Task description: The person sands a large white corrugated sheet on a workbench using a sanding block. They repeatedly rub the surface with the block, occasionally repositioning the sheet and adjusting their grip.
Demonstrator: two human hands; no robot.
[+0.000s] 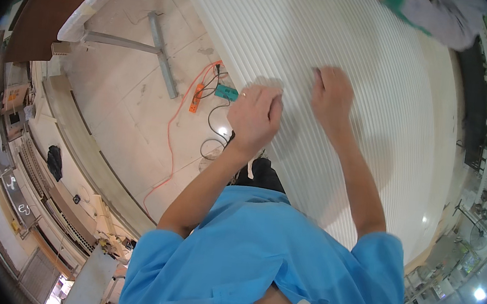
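Note:
A large white panel (327, 36) with fine parallel ribs stretches in front of me and to my right. My left hand (254, 117) is curled closed at the panel's left edge, its upper fingers smeared by motion; anything inside it is hidden. Over the ribbed surface, to the right, my right hand (333, 96) is also closed, thumb against fingers. A small dark spot shows at its fingertips, too small to name. Both hands cast soft shadows on the panel.
On the tiled floor to the left lie an orange power strip (195, 98), a green box (226, 92) and loose cables. A grey metal stand (162, 54) is beyond them. At the far right another person's sleeve (432, 17) reaches over the panel. Long boards (88, 135) line the left.

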